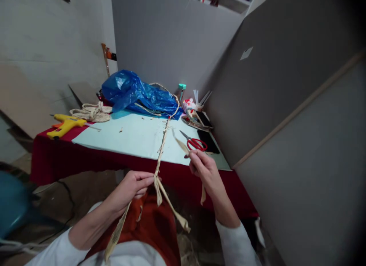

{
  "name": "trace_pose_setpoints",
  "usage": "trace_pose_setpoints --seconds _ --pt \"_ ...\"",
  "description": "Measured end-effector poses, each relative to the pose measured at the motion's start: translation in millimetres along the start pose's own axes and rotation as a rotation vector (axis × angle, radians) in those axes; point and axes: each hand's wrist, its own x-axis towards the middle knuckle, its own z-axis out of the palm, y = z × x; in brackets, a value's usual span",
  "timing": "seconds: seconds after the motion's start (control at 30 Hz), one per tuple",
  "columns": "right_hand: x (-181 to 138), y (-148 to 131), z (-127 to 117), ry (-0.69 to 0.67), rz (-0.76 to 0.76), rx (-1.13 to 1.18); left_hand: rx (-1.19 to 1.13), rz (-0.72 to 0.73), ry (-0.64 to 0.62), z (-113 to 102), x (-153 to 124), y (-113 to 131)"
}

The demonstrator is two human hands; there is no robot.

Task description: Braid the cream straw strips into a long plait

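Observation:
A braided cord (162, 145) of pale dried plant fibre runs from the blue plastic bag down over the table's front edge. My left hand (135, 186) pinches its lower end, where loose strands (173, 208) hang down. Another strand (117, 233) trails below my left wrist. My right hand (204, 168) is closed on a separate fibre strip (181, 145), held apart from the braid; one end points up over the table and a piece hangs below the hand. Red-handled scissors (196, 143) lie just beyond my right hand.
A yellow glue gun (67, 125) and woven fibre slippers (93, 112) lie at the table's left. The crumpled blue bag (137, 92) fills the back. A dark tablet-like slab (208, 141) lies at right, beside a grey partition (274, 105). A blue chair (14, 205) stands lower left.

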Motion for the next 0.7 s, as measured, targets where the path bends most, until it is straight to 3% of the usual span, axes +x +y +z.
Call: trace_pose_setpoints --seconds 0.1,0.23,0.47,0.7 --pt "-51 -17 23 -0.101 0.108 0.174 -0.025 0.011 0.033 2 -2 -1" --pt "-88 -20 46 -0.104 0.162 0.08 -0.04 0.062 0.064 3 -4 -2" --pt "-109 -14 60 0.046 -0.021 -0.346 -0.042 0.109 0.039 6 -5 -4" --pt "-112 -11 58 -0.061 -0.087 -0.422 -0.066 0.093 0.02 6 -8 -3"
